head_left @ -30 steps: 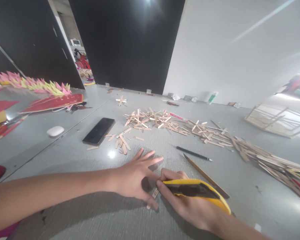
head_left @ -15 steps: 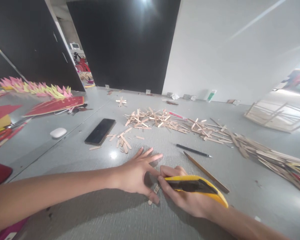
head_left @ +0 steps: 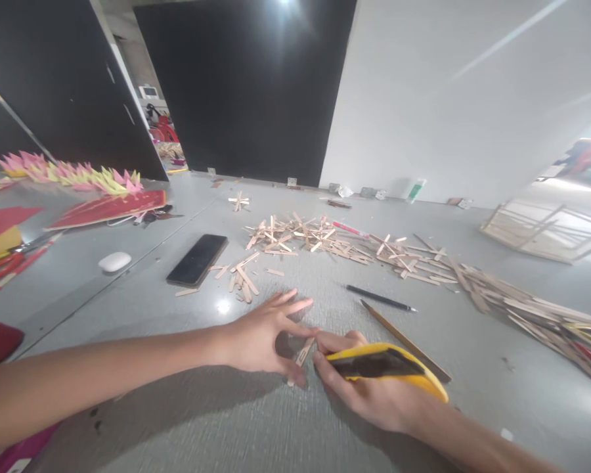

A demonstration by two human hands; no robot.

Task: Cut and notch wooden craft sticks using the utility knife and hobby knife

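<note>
My right hand [head_left: 369, 387] is wrapped round a yellow and black cutter [head_left: 389, 364], whose tip is hidden by the fingers. To its left, my left hand [head_left: 270, 332] has its fingers spread, with the index fingertip and thumb at a small wooden stick [head_left: 304, 353]. The stick lies at a slant on the grey table [head_left: 201, 427], its lower end partly under the thumb. Beyond the right hand rest a black pen [head_left: 381, 297] and a brown pointed stick [head_left: 404, 338].
Small wooden pieces [head_left: 295, 233] lie in a heap ahead, and long strips [head_left: 492, 289] stretch to the right. A phone [head_left: 197, 260], a white oval case [head_left: 115, 262] and a red board [head_left: 108, 209] are at left. A stick frame [head_left: 542, 230] stands far right.
My left hand has shifted slightly, its fingers closer together, and more of the small stick shows between index finger and thumb. The cutter and my right fingers have moved a little.
</note>
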